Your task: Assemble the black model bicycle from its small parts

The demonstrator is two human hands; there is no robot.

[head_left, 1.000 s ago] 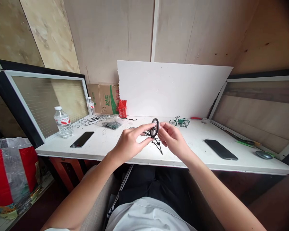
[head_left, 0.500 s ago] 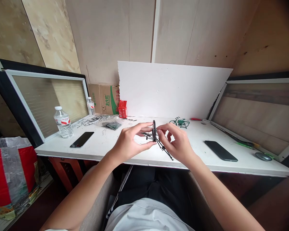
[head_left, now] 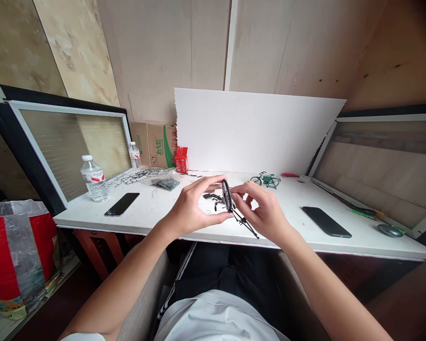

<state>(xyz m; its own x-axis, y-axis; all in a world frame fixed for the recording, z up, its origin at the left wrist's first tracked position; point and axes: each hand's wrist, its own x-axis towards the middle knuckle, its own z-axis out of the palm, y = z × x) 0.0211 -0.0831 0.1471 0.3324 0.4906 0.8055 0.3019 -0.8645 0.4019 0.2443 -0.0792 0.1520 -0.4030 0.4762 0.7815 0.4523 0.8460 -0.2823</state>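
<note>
My left hand (head_left: 190, 204) grips a small black model wheel (head_left: 227, 195) by its rim, with the thumb below and fingers above. The wheel stands nearly edge-on over the table. My right hand (head_left: 261, 208) is closed in a pinch, fingertips against the wheel's right face near its centre; anything between them is too small to make out. Thin black model parts (head_left: 249, 228) extend below the right hand, and more small black parts (head_left: 213, 196) show behind the wheel. I cannot tell whether these join the wheel.
A green model bicycle (head_left: 266, 180) stands behind my right hand. Phones lie left (head_left: 122, 204) and right (head_left: 326, 221). A water bottle (head_left: 94, 179), a bag of small parts (head_left: 165, 183) and black part frames (head_left: 138, 176) are at the left, a mouse (head_left: 389, 230) at the right.
The wheel has turned and tilted slightly, so more of its spoked face shows. My right fingers stay at its centre, and the left hand keeps its hold on the rim.
</note>
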